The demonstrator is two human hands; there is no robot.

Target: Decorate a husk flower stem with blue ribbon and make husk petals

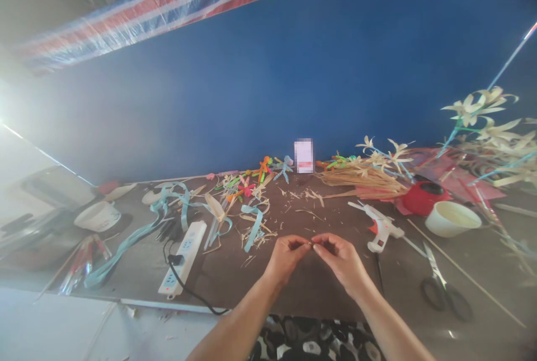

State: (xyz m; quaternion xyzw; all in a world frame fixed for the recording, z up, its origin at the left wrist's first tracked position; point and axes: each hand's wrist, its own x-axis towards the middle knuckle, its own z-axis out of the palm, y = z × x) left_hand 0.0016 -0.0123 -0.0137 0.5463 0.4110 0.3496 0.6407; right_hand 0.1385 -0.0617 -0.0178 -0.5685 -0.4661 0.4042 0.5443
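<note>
My left hand (286, 257) and my right hand (339, 256) meet fingertip to fingertip above the front middle of the dark table (310, 288). Both are closed in a pinch. Between the fingertips is something tiny and dark, too small to name. To the right of my right hand lies a white glue gun (382, 230) on its side, its cord running toward the front edge. Beyond my left hand, a light blue ribbon piece (253, 226) rests among straw-coloured scraps (268, 236).
Black-handled scissors (440, 288) lie front right, near a white cup (453, 218) and red object (423, 196). Pale flowers (474, 109) stick up at far right. A power strip (183, 260) and long blue ribbon (126, 249) lie left; a blue wall (251, 81) stands behind.
</note>
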